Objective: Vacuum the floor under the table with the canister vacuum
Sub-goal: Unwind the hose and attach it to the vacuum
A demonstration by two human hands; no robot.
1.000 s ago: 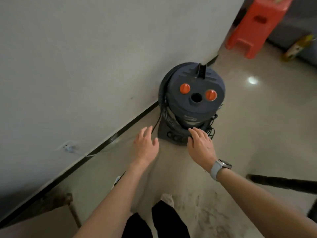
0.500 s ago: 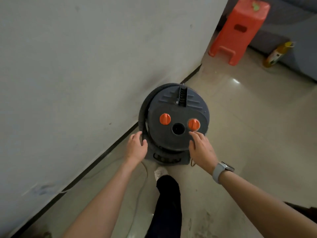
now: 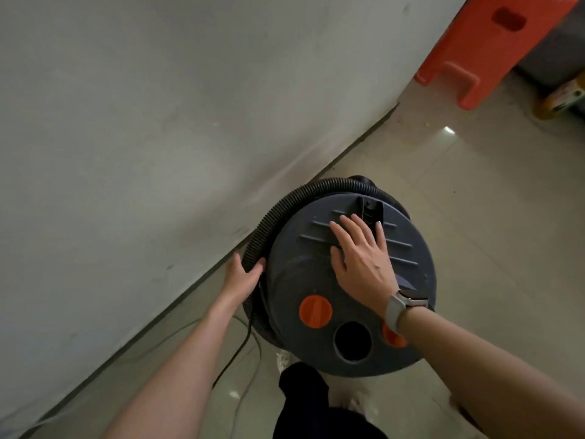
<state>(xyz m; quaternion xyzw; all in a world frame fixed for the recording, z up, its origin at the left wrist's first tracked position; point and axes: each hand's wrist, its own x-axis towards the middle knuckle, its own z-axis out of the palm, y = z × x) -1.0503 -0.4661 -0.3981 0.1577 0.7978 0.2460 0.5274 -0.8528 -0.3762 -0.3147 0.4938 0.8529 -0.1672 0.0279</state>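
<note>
The dark grey canister vacuum (image 3: 304, 280) stands on the floor against the wall, seen from above, with two orange knobs and a round hole on its lid. A black ribbed hose (image 3: 285, 201) is coiled round its left and far side. My left hand (image 3: 242, 275) grips the hose at the canister's left edge. My right hand (image 3: 361, 255) lies flat on the lid with straight fingers, its fingertips reaching the black handle (image 3: 370, 207) at the far rim. A watch sits on my right wrist.
A grey wall (image 3: 158, 122) runs along the left with a dark skirting line. An orange plastic stool (image 3: 493, 45) stands at the back right, a yellow bottle (image 3: 560, 99) lies beside it. A thin cable (image 3: 243, 346) trails on the tiled floor by my legs.
I have stepped closer, so the canister now fills the view. My right hand slid from the orange knob across the lid to the handle. My left hand stayed on the hose.
</note>
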